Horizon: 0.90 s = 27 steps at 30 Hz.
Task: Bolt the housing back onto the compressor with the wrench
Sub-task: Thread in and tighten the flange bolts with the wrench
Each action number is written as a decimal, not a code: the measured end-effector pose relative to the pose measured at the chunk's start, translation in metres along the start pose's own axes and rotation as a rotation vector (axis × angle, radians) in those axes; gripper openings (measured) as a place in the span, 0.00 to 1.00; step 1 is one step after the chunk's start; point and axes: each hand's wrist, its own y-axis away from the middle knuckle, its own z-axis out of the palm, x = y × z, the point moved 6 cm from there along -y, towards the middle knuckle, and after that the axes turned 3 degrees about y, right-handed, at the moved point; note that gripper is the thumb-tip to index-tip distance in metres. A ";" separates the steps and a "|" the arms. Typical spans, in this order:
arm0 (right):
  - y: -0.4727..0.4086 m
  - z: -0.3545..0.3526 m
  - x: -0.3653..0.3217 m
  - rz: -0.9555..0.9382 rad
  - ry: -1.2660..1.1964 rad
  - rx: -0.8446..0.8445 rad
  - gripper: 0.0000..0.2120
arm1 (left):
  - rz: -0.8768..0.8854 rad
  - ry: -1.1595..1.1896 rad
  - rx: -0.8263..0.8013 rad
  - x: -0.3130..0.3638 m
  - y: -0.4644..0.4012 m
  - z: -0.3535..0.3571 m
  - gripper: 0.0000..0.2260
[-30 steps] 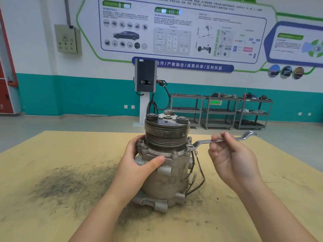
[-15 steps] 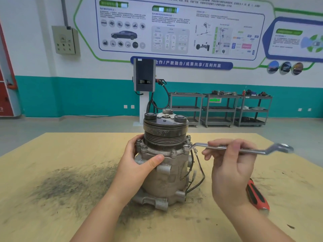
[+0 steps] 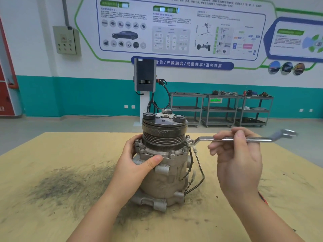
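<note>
Behind the yellow-tan wooden desk (image 3: 52,172), smudged with dark grime, a workshop wall carries printed posters above a teal band, with grey tool trolleys (image 3: 220,109) along it. Near the desk's middle stands the dull grey cast-metal compressor (image 3: 164,179), upright, its black ribbed pulley (image 3: 164,131) on top and its long axis vertical. Just under the pulley sits the bolted grey housing flange (image 3: 157,152), ringed with hex bolts.

Left hand (image 3: 138,165): its grip is clamped round the compressor body, thumb pressed just below the flange. Right hand (image 3: 236,154): fingers pinch the shank of the long silver offset ring wrench (image 3: 236,139), whose ring end sits over a bolt at the flange's right edge. The wrench lies roughly level, its long axis running from that bolt out to the person's right; its far end is blurred.

Risks, as I judge them: the light fingertip hold could let the ring ride up off the bolt head and slip, rounding it or knocking knuckles. A hard pull could tip or twist the standing compressor if the left hand slackens. The thin black wires (image 3: 199,168) hanging beside that bolt could snag.
</note>
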 end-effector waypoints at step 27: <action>-0.029 -0.001 0.049 0.601 -0.138 -0.113 0.10 | -0.028 0.004 0.020 -0.002 0.002 0.001 0.31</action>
